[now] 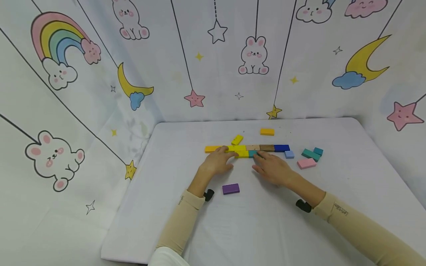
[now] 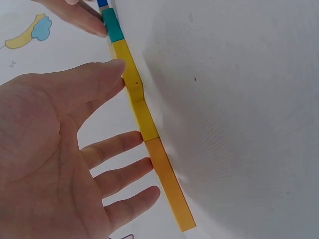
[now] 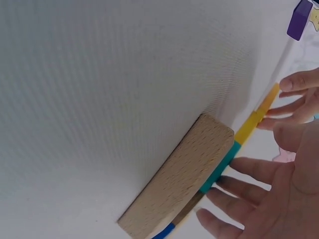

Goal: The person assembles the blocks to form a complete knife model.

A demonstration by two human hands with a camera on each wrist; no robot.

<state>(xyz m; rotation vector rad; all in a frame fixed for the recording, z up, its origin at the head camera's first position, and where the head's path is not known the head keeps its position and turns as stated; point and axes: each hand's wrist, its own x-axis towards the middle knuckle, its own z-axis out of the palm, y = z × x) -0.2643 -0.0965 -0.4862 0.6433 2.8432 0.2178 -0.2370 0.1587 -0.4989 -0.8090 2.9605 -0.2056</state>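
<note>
My left hand (image 1: 215,163) rests its fingers along a row of flat blocks, at the orange block (image 1: 210,149) and the near yellow block (image 1: 242,154). Its thumb stands off from the other fingers. My right hand (image 1: 273,169) touches the teal block (image 1: 252,153) with outstretched fingertips. Behind these lie a far yellow block (image 1: 237,147), a tan block (image 1: 252,147), a brown block (image 1: 266,147) and a dark blue block (image 1: 281,148), end to end. In the right wrist view, a pale wooden block (image 3: 177,174) lies alongside the teal one; the right hand hides it from the head view.
Nearer me lies a purple block (image 1: 231,188). Beyond the row are a loose yellow block (image 1: 237,139) and another orange block (image 1: 267,132). To the right sit a light blue block (image 1: 289,154), a pink block (image 1: 306,163) and green-teal blocks (image 1: 311,154). A patterned cloth (image 1: 219,74) stands behind the table.
</note>
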